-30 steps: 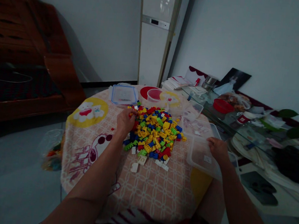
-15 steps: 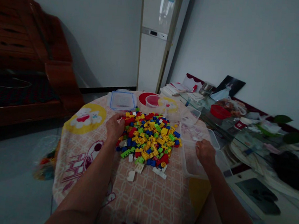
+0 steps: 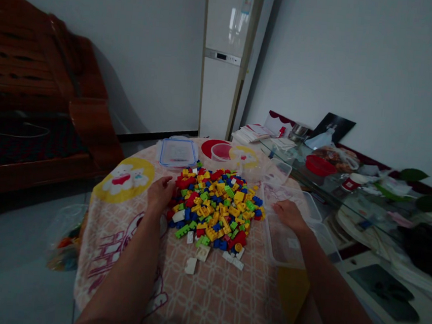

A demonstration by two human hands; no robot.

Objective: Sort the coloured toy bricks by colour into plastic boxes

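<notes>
My left hand [image 3: 160,193] rests at the left edge of a heap of toy building bricks [image 3: 217,205], fingers loosely bent and apart, with no brick visible in it. My right hand [image 3: 289,213] hovers above the near clear plastic box [image 3: 276,257], its fingers stretched toward the heap. Nothing shows in its grasp. A small whitish piece [image 3: 293,243] lies in that box, below the hand. The bricks are yellow, red, blue, green and white. Several white bricks lie at the near side of the heap, among them one white brick [image 3: 190,266] closest to me.
A patterned cloth [image 3: 225,300] covers the round table. A blue-rimmed lid [image 3: 177,153] and a round clear tub [image 3: 221,151] stand at the back. Further right is a cluttered glass table [image 3: 313,179] with a red bowl [image 3: 320,165]. A wooden bench [image 3: 93,124] stands left.
My right hand has moved left toward the heap, and the white piece at its fingertips is gone from them. My left hand has drawn slightly back from the bricks. The view has tilted up a little.
</notes>
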